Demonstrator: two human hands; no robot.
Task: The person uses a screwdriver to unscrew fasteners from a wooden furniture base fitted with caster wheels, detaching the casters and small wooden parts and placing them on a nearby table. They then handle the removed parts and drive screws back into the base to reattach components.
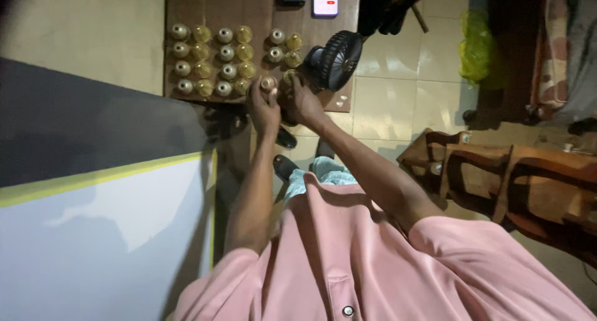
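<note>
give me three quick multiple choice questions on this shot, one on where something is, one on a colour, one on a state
1. Where is the small black fan?
A. right of the rows of bottles, on the wooden table
B. on the tiled floor
C. on the white board

2. What colour is the person's shirt?
A. green
B. pink
C. black

3. What are the two hands doing?
A. hanging at the sides
B. resting on the shirt
C. each on a bottle at the table's near edge

Answers: 1 A, the fan stands on the tabletop beside the bottles. 2 B, the shirt is pink. 3 C, the left hand and right hand each reach a bottle in the front row.
</note>
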